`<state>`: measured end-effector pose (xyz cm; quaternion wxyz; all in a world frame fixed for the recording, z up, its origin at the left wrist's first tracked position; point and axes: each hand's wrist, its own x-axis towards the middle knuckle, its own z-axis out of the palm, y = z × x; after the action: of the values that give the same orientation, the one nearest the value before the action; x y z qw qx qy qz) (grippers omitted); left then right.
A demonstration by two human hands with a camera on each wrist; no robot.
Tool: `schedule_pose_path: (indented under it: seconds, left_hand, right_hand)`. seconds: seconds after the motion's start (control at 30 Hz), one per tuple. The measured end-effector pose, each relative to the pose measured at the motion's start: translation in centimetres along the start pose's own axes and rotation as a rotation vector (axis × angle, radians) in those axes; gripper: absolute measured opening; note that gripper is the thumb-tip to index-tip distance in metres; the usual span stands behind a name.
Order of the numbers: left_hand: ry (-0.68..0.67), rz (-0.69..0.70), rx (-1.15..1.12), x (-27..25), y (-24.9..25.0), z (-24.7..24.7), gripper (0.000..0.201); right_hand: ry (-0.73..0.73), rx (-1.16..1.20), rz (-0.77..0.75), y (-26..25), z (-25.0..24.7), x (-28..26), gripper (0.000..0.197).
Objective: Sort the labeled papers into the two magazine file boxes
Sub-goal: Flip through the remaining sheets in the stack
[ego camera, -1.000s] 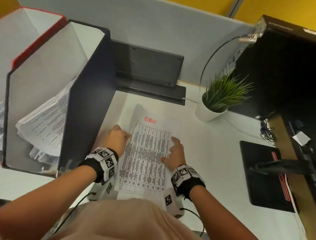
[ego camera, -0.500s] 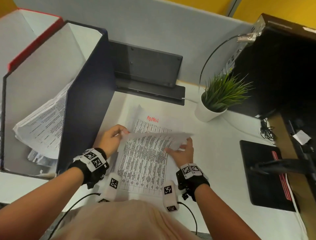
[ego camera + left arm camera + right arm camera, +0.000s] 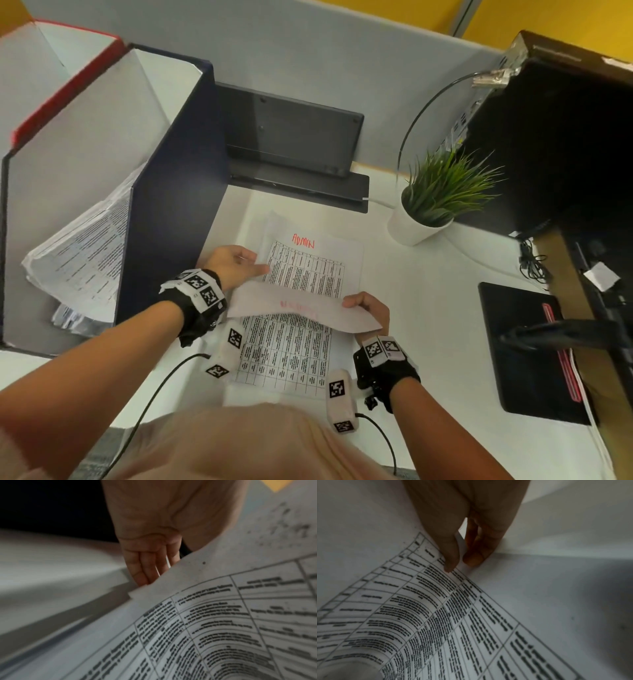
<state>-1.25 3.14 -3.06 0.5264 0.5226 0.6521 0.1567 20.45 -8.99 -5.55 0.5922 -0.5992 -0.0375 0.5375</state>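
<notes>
A stack of printed table sheets [image 3: 308, 274] lies on the white desk; the exposed one is headed "ADMIN" in red. Its top sheet [image 3: 301, 310] is lifted and curled back toward me, blank side up with red writing showing through. My left hand [image 3: 236, 265] holds its left edge; the fingers [image 3: 147, 566] lie straight behind the paper [image 3: 223, 615] and the thumb is hidden. My right hand [image 3: 366, 308] pinches the right edge between thumb and forefinger [image 3: 460, 561]. The dark blue file box [image 3: 171, 205] stands at left with papers [image 3: 78, 250] inside. The red-edged box [image 3: 65, 92] is behind it.
A potted plant [image 3: 435, 198] stands right of the stack. A black stand [image 3: 291, 137] sits against the grey partition behind it. On the right are a black computer case [image 3: 565, 137], a black pad [image 3: 524, 342] and cables. White desk [image 3: 428, 325] shows between stack and pad.
A second ago both hands lay on the flat stack. They took the top sheet by its far edge and drew it up and back toward me, uncovering the ADMIN sheet below.
</notes>
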Motion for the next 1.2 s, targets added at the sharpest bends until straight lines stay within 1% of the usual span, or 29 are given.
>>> schedule_pose_path:
  seconds: [0.07,0.1,0.17,0.27,0.3,0.33,0.37,0.43,0.47,0.5,0.53,0.57,0.6,0.63,0.67,0.7,0.77,0.83,0.87,0.93,0.97,1.0,1.03,1.07,1.13,1.17,1.2]
  left_hand:
    - [0.034,0.058,0.086,0.0,0.1,0.5,0.025]
    - [0.058,0.089,0.124,0.0,0.0,0.6,0.024]
    - [0.108,0.120,0.145,0.0,-0.3,0.7,0.021]
    - [0.154,0.141,0.122,0.1,-0.8,0.6,0.021]
    - [0.151,0.168,0.122,0.0,-1.0,0.6,0.022]
    - [0.135,0.204,0.112,-0.1,-1.0,0.6,0.022]
    - [0.112,0.251,0.084,-0.4,-1.1,0.6,0.022]
    - [0.059,0.316,-0.014,-1.1,-1.1,0.5,0.015]
    - [0.035,0.315,-0.070,-1.5,-1.1,0.4,0.017]
    - [0.010,0.295,-0.128,-1.7,-1.0,0.3,0.023]
    - [-0.017,0.261,-0.187,-1.9,-0.9,0.3,0.028]
    - [-0.039,0.225,-0.236,-2.1,-0.8,0.2,0.029]
    - [-0.052,0.192,-0.264,-2.1,-0.8,0.2,0.029]
    - [-0.066,0.170,-0.280,-2.2,-0.6,0.0,0.029]
    - [-0.080,0.158,-0.290,-2.0,-0.5,-0.1,0.029]
    - [-0.088,0.143,-0.308,-1.7,-0.3,-0.2,0.028]
    - [-0.054,0.066,-0.342,-0.9,-0.2,-0.4,0.024]
    - [0.027,-0.010,-0.275,0.2,-0.3,-0.5,0.013]
    - [0.040,-0.034,-0.198,0.6,-0.5,-0.5,0.010]
    - [0.027,-0.066,-0.061,1.4,-1.1,-0.5,0.022]
    - [0.034,-0.072,-0.008,1.6,-1.3,-0.5,0.025]
    - [0.057,-0.064,0.030,1.6,-1.4,-0.5,0.026]
    - [0.089,-0.052,0.055,1.6,-1.4,-0.4,0.026]
    - [0.125,-0.035,0.070,1.5,-1.4,-0.2,0.026]
    - [0.168,-0.010,0.093,1.3,-1.2,0.1,0.023]
    - [0.174,0.000,0.102,1.3,-1.3,0.3,0.022]
    - [0.175,0.013,0.112,1.3,-1.3,0.4,0.020]
  right_hand:
    - [0.030,-0.003,-0.009,0.0,0.0,0.0,0.046]
    - [0.048,-0.047,-0.045,0.1,-0.1,0.0,0.041]
    - [0.064,-0.222,-0.131,0.1,-0.2,0.1,0.035]
    - [0.054,-0.507,-0.283,0.5,-0.4,0.1,0.032]
    - [0.062,-0.588,-0.297,0.5,-0.4,0.0,0.029]
    - [0.072,-0.624,-0.289,0.4,-0.3,-0.1,0.030]
    - [0.084,-0.619,-0.264,0.5,-0.3,-0.2,0.040]
    - [0.066,-0.504,-0.238,0.4,-0.2,-0.3,0.069]
    - [0.054,-0.466,-0.240,0.3,-0.2,-0.2,0.078]
    - [0.040,-0.439,-0.233,0.2,-0.3,-0.2,0.081]
    - [0.019,-0.413,-0.228,0.1,-0.4,-0.1,0.080]
    - [0.006,-0.431,-0.223,0.1,-0.5,0.0,0.073]
    - [0.004,-0.478,-0.220,0.1,-0.4,0.1,0.059]
    - [0.017,-0.532,-0.223,0.1,-0.4,0.2,0.038]
    - [0.023,-0.515,-0.220,0.2,-0.5,0.3,0.016]
    - [0.014,-0.452,-0.212,0.2,-0.5,0.1,0.008]
    - [0.013,-0.284,-0.166,0.1,-0.6,0.1,0.034]
    - [0.052,-0.164,-0.060,0.1,-0.8,0.2,0.047]
    - [0.074,-0.119,-0.013,0.1,-0.7,0.3,0.046]
    - [0.072,-0.122,-0.006,0.0,-0.5,0.2,0.033]
    - [0.055,-0.128,-0.004,-0.1,-0.4,0.2,0.029]
    - [0.040,-0.115,0.015,0.0,-0.5,0.4,0.032]
    - [0.024,-0.090,0.037,0.0,-0.7,0.6,0.036]
    - [0.015,-0.076,0.047,0.0,-0.7,0.7,0.035]
    - [0.004,-0.063,0.046,0.0,-0.6,0.8,0.022]
    - [0.003,-0.057,0.039,0.2,-0.5,0.8,0.019]
    - [0.016,-0.056,0.037,0.2,-0.5,0.7,0.022]
